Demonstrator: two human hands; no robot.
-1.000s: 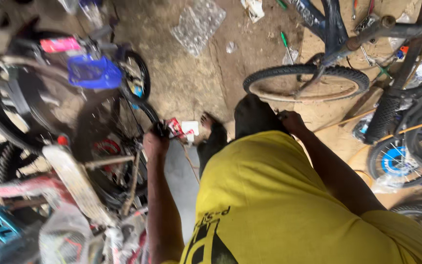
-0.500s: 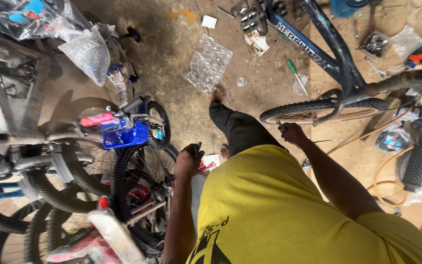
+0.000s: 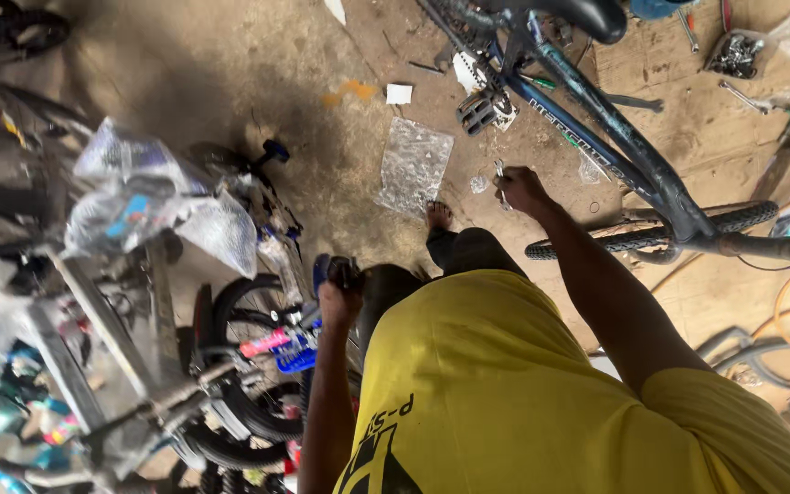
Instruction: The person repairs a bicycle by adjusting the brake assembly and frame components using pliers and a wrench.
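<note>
A: Between the right hand's (image 3: 521, 188) curled fingers sat a small metal wrench (image 3: 501, 181), gripped tight, its long axis running roughly up and down the view, shaft poking out just past the knuckles.

B: And what lay nearest that hand?

A: Off to its right, close but apart, the dark blue bicycle frame (image 3: 596, 146), its down tube slanting from upper left to lower right. Further out along that tube, the knobby front tyre (image 3: 660, 233). Up and left of the hand, the pedal and crank (image 3: 482, 110) hung by the frame.

B: So the frame lay right of the wrench, not under it?

A: Right of it, yes. Below and left of the hand were the person's bare foot (image 3: 438, 216) and a crumpled clear plastic sheet (image 3: 413, 165) on the dirt floor (image 3: 322, 55).

B: Left hand?

A: The left hand (image 3: 340, 293) was closed around something dark; I could not tell what. It sat well apart from the blue frame, beside a small children's bicycle (image 3: 267, 348) with a pink and blue part. The right hand was plainly the nearer to the frame.
</note>
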